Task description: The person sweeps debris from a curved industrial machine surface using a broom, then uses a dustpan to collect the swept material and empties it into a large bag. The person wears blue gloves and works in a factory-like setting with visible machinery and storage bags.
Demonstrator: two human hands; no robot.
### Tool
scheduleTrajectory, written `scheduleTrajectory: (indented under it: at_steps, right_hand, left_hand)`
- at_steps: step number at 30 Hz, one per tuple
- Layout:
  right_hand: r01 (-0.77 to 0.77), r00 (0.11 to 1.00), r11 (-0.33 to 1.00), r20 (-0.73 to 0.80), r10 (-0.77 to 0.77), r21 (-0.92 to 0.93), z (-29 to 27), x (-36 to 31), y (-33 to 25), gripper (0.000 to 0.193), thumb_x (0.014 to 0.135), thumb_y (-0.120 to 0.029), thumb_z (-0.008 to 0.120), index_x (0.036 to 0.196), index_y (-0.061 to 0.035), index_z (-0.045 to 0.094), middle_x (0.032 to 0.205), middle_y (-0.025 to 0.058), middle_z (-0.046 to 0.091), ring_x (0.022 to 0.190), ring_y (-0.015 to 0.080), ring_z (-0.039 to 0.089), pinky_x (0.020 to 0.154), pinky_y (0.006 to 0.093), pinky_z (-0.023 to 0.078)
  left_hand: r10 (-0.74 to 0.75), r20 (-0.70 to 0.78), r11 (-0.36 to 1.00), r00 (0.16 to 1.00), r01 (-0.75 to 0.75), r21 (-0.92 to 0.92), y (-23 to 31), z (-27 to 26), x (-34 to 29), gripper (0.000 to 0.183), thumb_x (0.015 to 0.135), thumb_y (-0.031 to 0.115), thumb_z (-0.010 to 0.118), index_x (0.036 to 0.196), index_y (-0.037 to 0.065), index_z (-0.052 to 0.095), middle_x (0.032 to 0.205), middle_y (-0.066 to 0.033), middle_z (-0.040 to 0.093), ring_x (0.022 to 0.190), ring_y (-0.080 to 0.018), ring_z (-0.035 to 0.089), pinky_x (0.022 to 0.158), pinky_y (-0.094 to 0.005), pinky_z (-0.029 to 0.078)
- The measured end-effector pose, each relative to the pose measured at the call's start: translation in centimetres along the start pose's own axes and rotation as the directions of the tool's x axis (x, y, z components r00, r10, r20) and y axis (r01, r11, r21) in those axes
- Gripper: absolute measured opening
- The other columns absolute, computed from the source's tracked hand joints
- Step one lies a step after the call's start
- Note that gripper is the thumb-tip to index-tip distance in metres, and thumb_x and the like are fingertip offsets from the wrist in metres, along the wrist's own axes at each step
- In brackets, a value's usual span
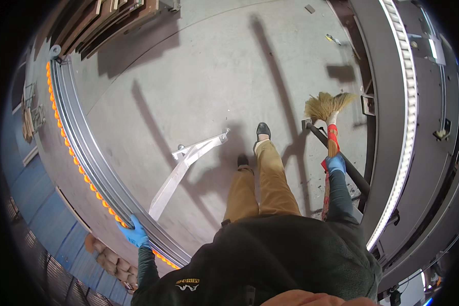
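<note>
My right hand (335, 163), in a blue glove, is closed round the handle of a broom (332, 140) wrapped in red and tan. The broom's straw bristles (325, 104) point away from me, near the dark machine side on the right. My left hand (134, 233), also blue-gloved, grips the edge of a grey metal rail (94, 153) lined with small orange rollers (81, 171). Its fingers are bent over the rail's edge, and their tips are partly hidden.
Between the rails, a white metal support leg (181, 168) stands on the grey floor (209, 66). A dark bar (341, 158) runs beside the broom. On the right curves a white roller track (407, 92). Stacked boards (112, 20) lie far left, with a blue surface (51, 214) below.
</note>
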State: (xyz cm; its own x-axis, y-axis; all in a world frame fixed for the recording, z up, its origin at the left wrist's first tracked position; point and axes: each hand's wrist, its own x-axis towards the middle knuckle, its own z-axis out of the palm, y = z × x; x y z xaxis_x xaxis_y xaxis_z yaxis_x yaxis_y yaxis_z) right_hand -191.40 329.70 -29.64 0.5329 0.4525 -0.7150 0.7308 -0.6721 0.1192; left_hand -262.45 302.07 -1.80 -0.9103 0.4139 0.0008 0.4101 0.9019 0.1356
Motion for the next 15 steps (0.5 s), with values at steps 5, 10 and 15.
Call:
scheduleTrajectory:
  at_steps: [5,10,15]
  right_hand:
    - [0.109,0.993,0.991,-0.039,-0.112,-0.081,-0.3,-6.2,0.7,0.067,0.091,-0.034,0.068,0.148,-0.0042,0.052,0.123,0.0307,0.070,0.115,0.0453,0.068,0.101,0.0517,0.053]
    - [0.196,0.978,0.943,0.016,-0.208,0.269,3.5,-7.1,-0.9,0.056,0.089,-0.034,0.070,0.136,-0.0045,0.063,0.119,0.0280,0.072,0.113,0.0427,0.070,0.098,0.0479,0.054]
    - [0.110,0.949,0.887,0.217,-0.228,0.449,11.8,-3.5,1.2,0.043,0.084,-0.026,0.071,0.122,-0.0065,0.073,0.100,0.0212,0.077,0.089,0.0327,0.076,0.082,0.0445,0.059]
  left_hand:
    - [0.005,0.028,1.000,1.000,-0.005,-0.001,-0.7,-0.2,0.2,0.085,0.095,0.036,0.075,0.157,-0.006,0.035,0.151,-0.0255,0.053,0.135,-0.0343,0.055,0.114,-0.0408,0.044]
    - [0.151,0.005,0.980,0.989,-0.149,-0.134,-3.1,0.6,0.9,0.082,0.095,0.031,0.076,0.156,-0.007,0.036,0.149,-0.0242,0.054,0.133,-0.0334,0.056,0.114,-0.0407,0.043]
    - [0.151,-0.008,0.976,0.988,-0.151,-0.155,-5.9,1.4,2.0,0.082,0.095,0.031,0.077,0.155,-0.008,0.037,0.144,-0.0239,0.056,0.129,-0.0314,0.058,0.111,-0.0399,0.046]
